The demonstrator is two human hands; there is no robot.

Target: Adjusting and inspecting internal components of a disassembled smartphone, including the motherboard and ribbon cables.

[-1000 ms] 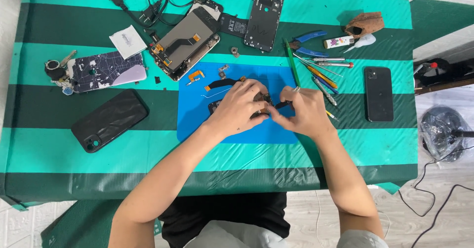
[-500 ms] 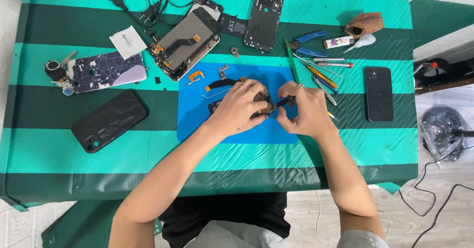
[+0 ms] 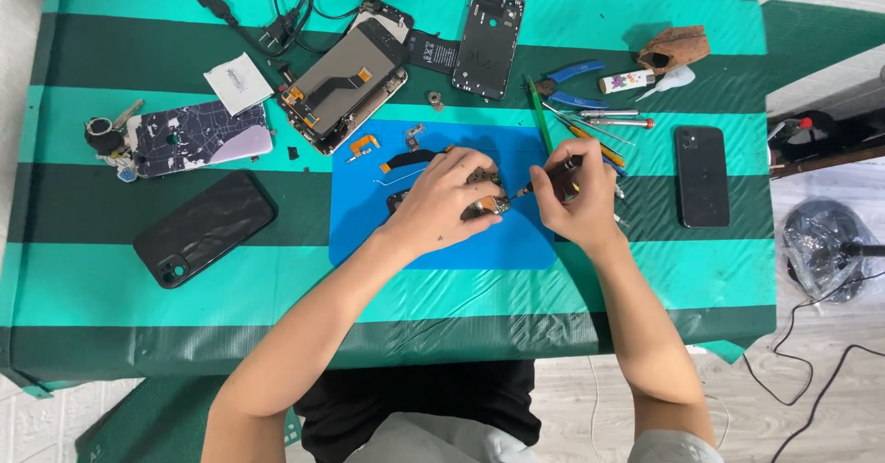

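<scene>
Table (image 3: 111, 288) under green striped cloth; its left edge is at the frame's left, its near edge just above the person's lap.

Far left: key bunch (image 3: 100, 136) touching a patterned phone case (image 3: 198, 138). Below it a black phone case (image 3: 205, 227) lies tilted, well apart from the mat, with bare cloth between it and the near edge. White paper slip (image 3: 238, 83) sits above the patterned case.

Centre-left: opened phone with screen assembly (image 3: 343, 85), black cables (image 3: 267, 20) behind it near the far edge. Second opened phone body (image 3: 489, 29) to its right.

Blue mat (image 3: 442, 242): orange flex part (image 3: 361, 144) and a black flex cable (image 3: 410, 159) in its upper left corner. Lower strip of the mat is bare.

Left hand (image 3: 442, 200) is curled over a small circuit board (image 3: 486, 207) mid-mat, fingers pinning it down. Right hand (image 3: 573, 200) is closed round a thin screwdriver (image 3: 544, 179), tip pointing left, at the board's right edge. Hands are close, not touching.

Right of the mat edge: green pry stick (image 3: 537, 117), blue-handled pliers (image 3: 567, 71), a row of drivers (image 3: 613, 120), small tube (image 3: 627, 82), brown lump (image 3: 673, 50). This zone is crowded, just beside the right hand.

Black phone (image 3: 702, 176) lies alone near the table's right edge, bare cloth below it.
</scene>
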